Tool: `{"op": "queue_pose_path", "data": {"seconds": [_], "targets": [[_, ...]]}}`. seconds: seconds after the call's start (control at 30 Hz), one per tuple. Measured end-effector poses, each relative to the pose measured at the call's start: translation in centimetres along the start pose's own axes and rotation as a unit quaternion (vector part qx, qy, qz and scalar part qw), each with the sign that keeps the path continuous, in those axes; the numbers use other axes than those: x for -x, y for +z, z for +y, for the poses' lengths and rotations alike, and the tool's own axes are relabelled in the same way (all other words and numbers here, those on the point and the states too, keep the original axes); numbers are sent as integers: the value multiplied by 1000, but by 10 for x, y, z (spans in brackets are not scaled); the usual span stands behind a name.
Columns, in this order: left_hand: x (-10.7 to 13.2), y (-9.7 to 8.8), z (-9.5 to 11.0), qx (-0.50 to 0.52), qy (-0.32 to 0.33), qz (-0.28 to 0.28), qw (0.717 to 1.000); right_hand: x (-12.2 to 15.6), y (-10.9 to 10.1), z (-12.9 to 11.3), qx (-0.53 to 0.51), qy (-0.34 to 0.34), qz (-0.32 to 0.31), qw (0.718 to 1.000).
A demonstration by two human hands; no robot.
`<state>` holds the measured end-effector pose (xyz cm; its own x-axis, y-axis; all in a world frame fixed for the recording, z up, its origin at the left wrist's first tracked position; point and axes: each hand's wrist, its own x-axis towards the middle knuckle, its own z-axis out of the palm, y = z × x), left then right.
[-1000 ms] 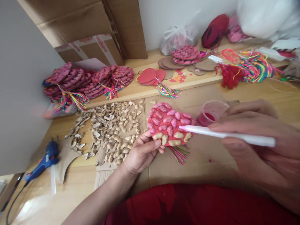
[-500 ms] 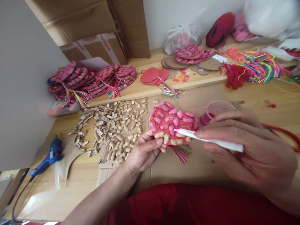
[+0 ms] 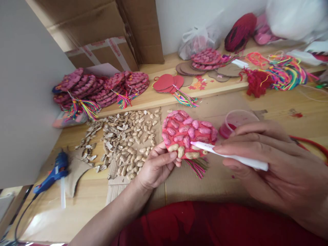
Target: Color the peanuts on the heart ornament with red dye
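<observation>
So here's the right hand [image 3: 276, 167], the biggest thing in play, filling the right of the frame, palm down and knuckles up, thumb and fingers pinched snugly around a slim handle. The left hand [image 3: 160, 167] sits below centre, forearm angling up from the bottom edge, thumb flat on the front and the other fingers curled behind, a light, closed pinch. And what it has is the heart-shaped piece [image 3: 188, 135], mid-frame, tilted up toward the camera: it looks light and fairly stiff, probably card, so one edge should carry it. The lower-left rim is a sensible hold, down by the plain shells, clear of most of the pink ones, which may be damp and slick. The white pen-like tool [image 3: 241, 159] in the right hand's grip looks light, smooth and rigid, best held well back from its tip. Below the heart dangles a tassel [image 3: 196, 167], limp and easily snagged. Smallest of all, the peanuts [image 3: 192, 155]: brittle, I'd judge, so no squeezing. The tool's tip hovers right by one; contact, I can't tell.
</observation>
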<state>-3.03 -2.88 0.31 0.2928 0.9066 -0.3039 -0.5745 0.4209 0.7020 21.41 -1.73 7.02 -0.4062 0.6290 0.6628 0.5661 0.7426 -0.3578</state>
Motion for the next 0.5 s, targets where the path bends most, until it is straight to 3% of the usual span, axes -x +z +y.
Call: {"op": "queue_pose_path", "data": {"seconds": [0.5], "targets": [[0, 1, 1, 9, 6, -3, 1000, 0, -2, -1, 6, -7, -1, 1000]]}}
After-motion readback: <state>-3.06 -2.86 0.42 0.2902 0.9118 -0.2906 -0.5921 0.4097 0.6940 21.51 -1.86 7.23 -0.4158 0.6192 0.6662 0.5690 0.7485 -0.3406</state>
